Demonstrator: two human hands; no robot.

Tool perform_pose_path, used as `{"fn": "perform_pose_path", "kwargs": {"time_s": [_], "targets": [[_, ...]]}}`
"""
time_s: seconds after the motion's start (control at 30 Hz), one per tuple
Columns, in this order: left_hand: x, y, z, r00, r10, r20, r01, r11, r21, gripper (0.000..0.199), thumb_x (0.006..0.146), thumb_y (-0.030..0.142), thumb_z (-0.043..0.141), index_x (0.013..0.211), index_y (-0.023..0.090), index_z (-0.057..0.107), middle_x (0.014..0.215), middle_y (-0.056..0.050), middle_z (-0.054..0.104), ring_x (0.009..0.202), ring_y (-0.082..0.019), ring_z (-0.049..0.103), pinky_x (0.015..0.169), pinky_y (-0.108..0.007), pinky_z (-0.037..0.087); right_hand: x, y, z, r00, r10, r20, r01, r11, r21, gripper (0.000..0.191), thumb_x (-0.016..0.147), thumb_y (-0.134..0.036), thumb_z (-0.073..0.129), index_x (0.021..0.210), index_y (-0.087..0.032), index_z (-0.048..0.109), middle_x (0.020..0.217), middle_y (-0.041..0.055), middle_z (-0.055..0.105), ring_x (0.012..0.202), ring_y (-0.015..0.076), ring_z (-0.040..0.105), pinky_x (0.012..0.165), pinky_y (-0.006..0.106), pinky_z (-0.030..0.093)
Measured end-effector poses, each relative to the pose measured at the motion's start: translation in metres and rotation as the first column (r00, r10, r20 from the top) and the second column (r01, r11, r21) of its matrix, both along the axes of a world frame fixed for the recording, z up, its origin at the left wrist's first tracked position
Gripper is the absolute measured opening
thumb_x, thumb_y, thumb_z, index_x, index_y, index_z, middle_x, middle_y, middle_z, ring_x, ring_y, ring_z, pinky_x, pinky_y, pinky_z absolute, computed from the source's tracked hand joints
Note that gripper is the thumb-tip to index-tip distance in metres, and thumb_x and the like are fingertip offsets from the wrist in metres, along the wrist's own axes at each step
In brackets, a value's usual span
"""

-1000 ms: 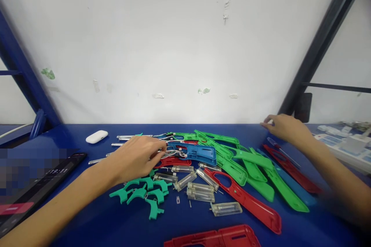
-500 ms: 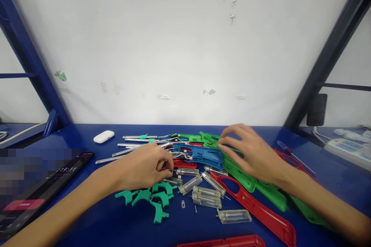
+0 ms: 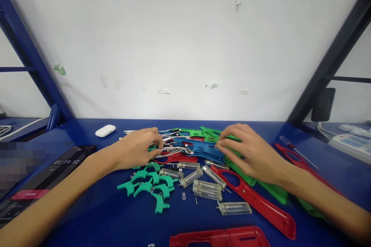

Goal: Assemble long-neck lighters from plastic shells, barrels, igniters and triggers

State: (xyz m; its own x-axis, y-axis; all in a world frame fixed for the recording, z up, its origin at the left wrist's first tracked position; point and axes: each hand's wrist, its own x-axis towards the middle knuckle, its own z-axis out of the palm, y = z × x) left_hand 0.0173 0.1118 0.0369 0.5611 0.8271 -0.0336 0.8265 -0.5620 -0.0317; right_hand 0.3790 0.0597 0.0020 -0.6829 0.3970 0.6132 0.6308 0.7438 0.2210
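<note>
My left hand (image 3: 137, 147) reaches into the left part of a pile of lighter parts. Its thumb and forefinger close around metal tubes and thin wires (image 3: 176, 150); what exactly they pinch is hidden. My right hand (image 3: 251, 152) hovers over the pile's right side, fingers curved and apart, with its fingertips close to the right end of a blue lighter casing half (image 3: 203, 149). Whether they touch it I cannot tell. Green casing halves (image 3: 272, 192) lie partly beneath that hand. Teal triggers (image 3: 159, 202) and clear fuel tanks (image 3: 207, 191) are scattered in front.
A red casing half (image 3: 261, 204) lies right of the tanks, another red casing piece (image 3: 220, 238) at the front edge. A phone (image 3: 66, 162) and a white earbud case (image 3: 105, 131) are at left. A screwdriver (image 3: 298, 152) lies at right, near a power strip (image 3: 350, 142).
My left hand has moved back and left from the tanks to the tubes and wires, uncovering more teal triggers. My right fingertips have come down nearer the blue casing. The view has tilted slightly.
</note>
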Motion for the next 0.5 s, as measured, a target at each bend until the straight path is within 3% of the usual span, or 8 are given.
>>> {"fn": "perform_pose_path", "kwargs": {"time_s": [0.23, 0.33, 0.5], "targets": [[-0.004, -0.005, 0.016, 0.997, 0.003, 0.083, -0.017, 0.986, 0.169, 0.026, 0.11, 0.04, 0.075, 0.124, 0.018, 0.072, 0.119, -0.006, 0.075, 0.1, -0.021, 0.075, 0.09, -0.042, 0.066, 0.002, -0.002, 0.005, 1.0, 0.022, -0.016, -0.021, 0.999, 0.027, 0.02, 0.115, -0.017, 0.058, 0.11, -0.016, 0.078, 0.105, 0.0101, 0.076, 0.099, 0.0241, 0.069, 0.091, 0.042, 0.052], [-0.007, -0.006, 0.017, 0.992, -0.041, 0.122, 0.014, 0.977, 0.214, 0.024, 0.111, 0.039, 0.073, 0.122, 0.018, 0.072, 0.11, -0.003, 0.075, 0.091, -0.019, 0.074, 0.085, -0.039, 0.065, 0.003, -0.004, 0.009, 0.999, 0.02, -0.031, -0.018, 0.999, 0.048, 0.02, 0.114, -0.015, 0.059, 0.11, -0.014, 0.078, 0.104, 0.0111, 0.075, 0.098, 0.0244, 0.068, 0.09, 0.042, 0.052], [-0.009, -0.005, 0.014, 0.968, -0.155, 0.2, 0.091, 0.951, 0.296, 0.018, 0.111, 0.034, 0.072, 0.118, 0.018, 0.071, 0.109, -0.003, 0.074, 0.095, -0.02, 0.074, 0.087, -0.04, 0.065, 0.0, -0.009, 0.01, 0.998, 0.031, -0.048, -0.029, 0.998, 0.052, 0.018, 0.114, -0.016, 0.06, 0.11, -0.013, 0.078, 0.102, 0.0105, 0.075, 0.097, 0.0233, 0.067, 0.088, 0.041, 0.052]]}}
